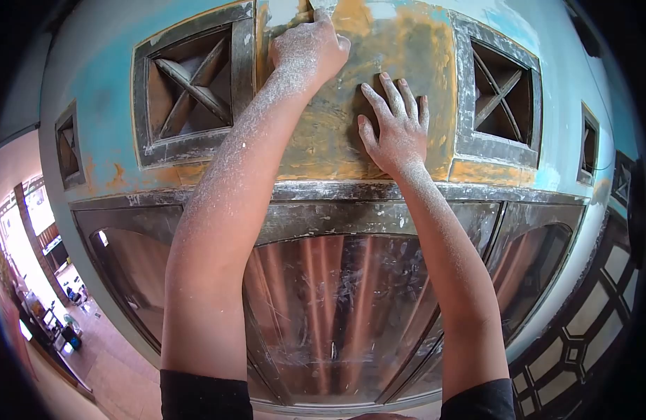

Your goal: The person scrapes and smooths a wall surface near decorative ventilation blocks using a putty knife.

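Observation:
My left hand (pixel 305 49), dusted white, reaches up to the top of the wall. Its fingers are closed on a scraper (pixel 324 5), whose visible part is a pale metal piece cut off by the upper edge of the view. Lower and to the right, my right hand (pixel 396 129) lies with fingers spread against the wall panel (pixel 323 133), its fingertips whitened too. Brown and orange patches cover that panel, with light scraped spots near the top. White powder coats both forearms.
Wooden vents with crossed slats flank the panel, one on the left (pixel 193 87) and one on the right (pixel 501 94). Below runs a worn wooden ledge (pixel 323 190) above a glass window (pixel 337 315) with curtains behind. A doorway (pixel 36 238) opens at far left.

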The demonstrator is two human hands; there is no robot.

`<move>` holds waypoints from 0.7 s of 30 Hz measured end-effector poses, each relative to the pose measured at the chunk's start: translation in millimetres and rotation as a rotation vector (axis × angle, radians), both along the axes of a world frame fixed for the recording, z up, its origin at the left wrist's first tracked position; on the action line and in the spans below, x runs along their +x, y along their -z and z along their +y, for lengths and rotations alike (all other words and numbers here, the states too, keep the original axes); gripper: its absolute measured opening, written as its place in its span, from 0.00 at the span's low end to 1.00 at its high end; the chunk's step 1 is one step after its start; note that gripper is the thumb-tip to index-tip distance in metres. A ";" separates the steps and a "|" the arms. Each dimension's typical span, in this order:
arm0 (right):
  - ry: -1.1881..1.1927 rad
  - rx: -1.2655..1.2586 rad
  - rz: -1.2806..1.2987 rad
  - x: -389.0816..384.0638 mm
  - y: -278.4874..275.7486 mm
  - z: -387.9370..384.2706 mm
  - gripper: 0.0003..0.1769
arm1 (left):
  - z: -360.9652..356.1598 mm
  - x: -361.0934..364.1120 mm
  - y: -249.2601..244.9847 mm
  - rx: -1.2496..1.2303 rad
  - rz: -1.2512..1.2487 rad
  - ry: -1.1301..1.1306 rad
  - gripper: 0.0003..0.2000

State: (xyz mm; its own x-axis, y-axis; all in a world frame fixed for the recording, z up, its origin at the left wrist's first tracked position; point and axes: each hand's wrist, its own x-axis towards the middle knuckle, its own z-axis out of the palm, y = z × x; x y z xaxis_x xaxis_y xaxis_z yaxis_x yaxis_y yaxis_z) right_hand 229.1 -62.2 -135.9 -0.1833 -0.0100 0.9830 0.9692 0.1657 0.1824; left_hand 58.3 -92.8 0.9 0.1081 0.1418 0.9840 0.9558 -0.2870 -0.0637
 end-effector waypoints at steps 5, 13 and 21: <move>0.006 0.008 0.009 -0.8 0.1 -1.4 0.32 | -7.5 -2.0 1.8 -0.005 0.004 0.003 0.28; -0.023 0.013 0.005 1.5 0.8 -1.4 0.31 | -11.4 -10.4 3.4 -0.025 0.004 -0.025 0.28; -0.039 0.023 0.002 2.2 0.8 -1.3 0.31 | -12.9 -60.8 26.3 -0.070 -0.007 -0.102 0.25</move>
State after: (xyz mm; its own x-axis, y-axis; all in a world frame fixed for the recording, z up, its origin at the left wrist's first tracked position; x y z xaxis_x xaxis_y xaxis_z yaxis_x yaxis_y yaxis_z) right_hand 231.3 -63.5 -136.7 -0.1801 -0.0401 0.9828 0.9625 0.1991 0.1845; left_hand -2.6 -105.7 -25.4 0.0827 0.2204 0.9719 0.9806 -0.1917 -0.0400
